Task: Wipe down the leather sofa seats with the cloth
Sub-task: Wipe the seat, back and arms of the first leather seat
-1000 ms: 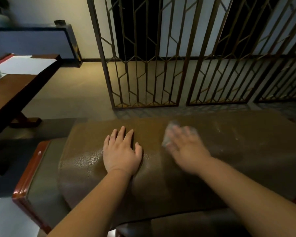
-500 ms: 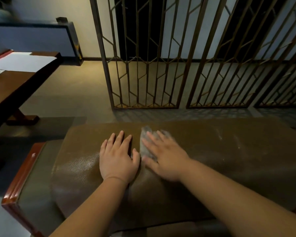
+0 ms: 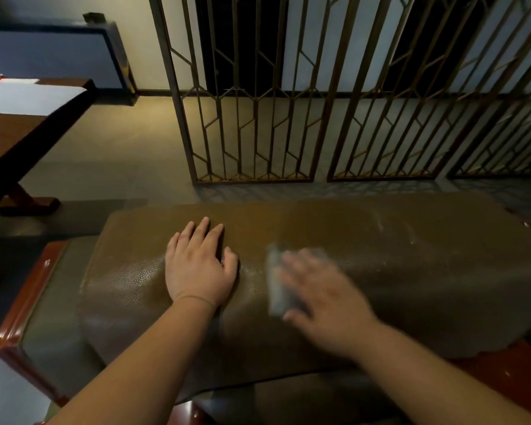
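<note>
Two hands lie on the one brown leather sofa seat (image 3: 411, 271): the left hand (image 3: 198, 269) and the right hand (image 3: 322, 302). One grey cloth (image 3: 276, 283). Three metal lattice screen panels (image 3: 252, 118) stand behind. One wooden desk (image 3: 10, 133), bearing one white sheet (image 3: 28, 98).

You are looking down on the brown leather sofa seat (image 3: 411, 271), which is carrying everything here. Your left grip (image 3: 198, 268) is lying flat on it, palm down, fingers spread. Just to the right of that grip, the pale cloth (image 3: 276, 280) is lying on the leather, pressed under your right grip (image 3: 322, 297), which is blurring. Beyond the right grip, faint pale streaks (image 3: 380, 223) are showing on the seat. Left of the left grip, the sofa's red wooden edge (image 3: 28, 302) is bordering the leather.
</note>
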